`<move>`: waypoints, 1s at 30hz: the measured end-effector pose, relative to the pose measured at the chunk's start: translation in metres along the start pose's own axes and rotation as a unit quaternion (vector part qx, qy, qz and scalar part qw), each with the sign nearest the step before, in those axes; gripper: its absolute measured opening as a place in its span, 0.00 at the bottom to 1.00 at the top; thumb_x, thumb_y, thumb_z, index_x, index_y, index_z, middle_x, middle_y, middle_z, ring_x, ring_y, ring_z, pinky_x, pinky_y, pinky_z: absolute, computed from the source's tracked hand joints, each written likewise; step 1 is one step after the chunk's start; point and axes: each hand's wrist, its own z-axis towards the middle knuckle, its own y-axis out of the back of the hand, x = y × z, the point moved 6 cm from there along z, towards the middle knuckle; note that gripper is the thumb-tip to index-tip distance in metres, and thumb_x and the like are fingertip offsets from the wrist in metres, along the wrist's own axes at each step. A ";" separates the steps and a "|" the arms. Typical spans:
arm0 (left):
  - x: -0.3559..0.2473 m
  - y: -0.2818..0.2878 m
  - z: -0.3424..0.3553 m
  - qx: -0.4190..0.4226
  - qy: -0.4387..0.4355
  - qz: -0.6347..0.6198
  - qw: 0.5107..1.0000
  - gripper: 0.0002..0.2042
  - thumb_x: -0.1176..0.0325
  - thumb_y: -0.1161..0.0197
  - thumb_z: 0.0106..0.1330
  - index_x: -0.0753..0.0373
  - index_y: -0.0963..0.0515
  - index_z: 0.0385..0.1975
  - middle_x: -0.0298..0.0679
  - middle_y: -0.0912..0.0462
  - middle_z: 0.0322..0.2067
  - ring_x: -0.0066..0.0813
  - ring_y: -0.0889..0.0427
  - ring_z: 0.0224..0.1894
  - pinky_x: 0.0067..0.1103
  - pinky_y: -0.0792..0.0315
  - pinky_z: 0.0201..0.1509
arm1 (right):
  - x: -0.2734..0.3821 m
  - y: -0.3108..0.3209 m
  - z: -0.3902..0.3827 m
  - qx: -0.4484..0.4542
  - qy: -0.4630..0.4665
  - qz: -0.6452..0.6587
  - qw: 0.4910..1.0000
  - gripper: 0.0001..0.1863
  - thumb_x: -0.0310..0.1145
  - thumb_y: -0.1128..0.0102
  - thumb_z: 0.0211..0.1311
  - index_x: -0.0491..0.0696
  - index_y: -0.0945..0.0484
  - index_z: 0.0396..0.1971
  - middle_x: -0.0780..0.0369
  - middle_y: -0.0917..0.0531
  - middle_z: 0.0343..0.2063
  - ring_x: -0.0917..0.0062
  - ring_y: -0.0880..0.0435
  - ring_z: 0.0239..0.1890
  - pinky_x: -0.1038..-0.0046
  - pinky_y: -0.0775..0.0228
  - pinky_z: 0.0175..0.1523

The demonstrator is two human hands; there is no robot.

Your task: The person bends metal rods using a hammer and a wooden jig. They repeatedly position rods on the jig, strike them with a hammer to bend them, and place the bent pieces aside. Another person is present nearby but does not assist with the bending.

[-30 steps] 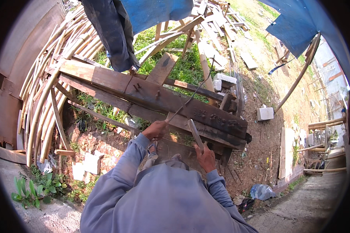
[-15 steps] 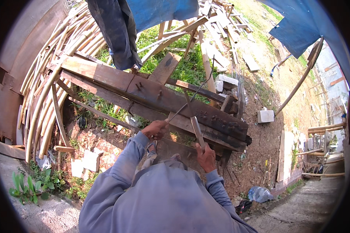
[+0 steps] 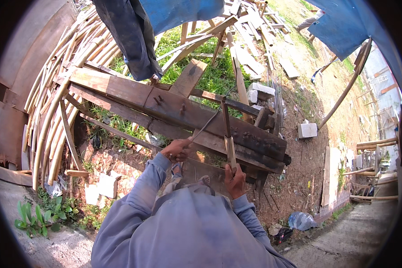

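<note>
My left hand (image 3: 177,150) is closed around the near end of a thin metal rod (image 3: 206,125). From there the rod slants up and right across a dark wooden beam (image 3: 129,96). My right hand (image 3: 235,182) grips the pale handle (image 3: 230,149) of a long tool, its fingers wrapped near the lower end. The tool's narrow dark bar (image 3: 225,118) stands almost straight up from the handle over the beam. Its upper end is close to the rod; whether they touch I cannot tell. Several short metal pegs (image 3: 182,109) stick out of the beam.
Beyond the beam stands a person in dark trousers (image 3: 127,38). Bamboo poles (image 3: 53,116) are stacked at left. White blocks (image 3: 307,130) lie at right, near a leaning pole (image 3: 346,94). Blue tarps (image 3: 178,15) hang overhead. A clear plastic bottle (image 3: 301,221) lies lower right.
The tool in my right hand has swung from leaning left to nearly upright. Less of the rod's far end shows above the beam. My left hand has barely moved.
</note>
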 end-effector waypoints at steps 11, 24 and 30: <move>0.004 0.020 -0.015 -0.261 -0.342 0.321 0.844 0.17 0.54 0.48 0.74 0.63 0.28 0.31 0.36 0.31 0.17 0.22 0.34 0.20 0.23 0.37 0.23 | -0.034 -0.016 -0.001 0.013 -0.015 0.048 0.999 0.27 0.53 0.43 0.64 0.40 0.22 0.42 0.49 0.18 0.22 0.52 0.16 0.29 0.58 0.28 0.34; 0.015 0.022 -0.021 -0.287 -0.406 0.404 0.768 0.15 0.56 0.45 0.73 0.65 0.26 0.37 0.48 0.24 0.22 0.40 0.25 0.25 0.31 0.32 0.31 | -0.040 -0.017 -0.014 0.036 -0.028 0.017 0.999 0.26 0.54 0.44 0.65 0.41 0.25 0.32 0.50 0.20 0.20 0.51 0.18 0.28 0.54 0.31 0.34; 0.014 0.035 -0.014 -0.261 -0.330 0.476 0.772 0.22 0.49 0.54 0.75 0.66 0.26 0.36 0.54 0.23 0.25 0.58 0.23 0.31 0.38 0.31 0.35 | -0.025 -0.022 -0.008 0.039 -0.026 -0.029 0.999 0.27 0.56 0.46 0.65 0.42 0.25 0.32 0.48 0.19 0.21 0.49 0.19 0.31 0.53 0.31 0.36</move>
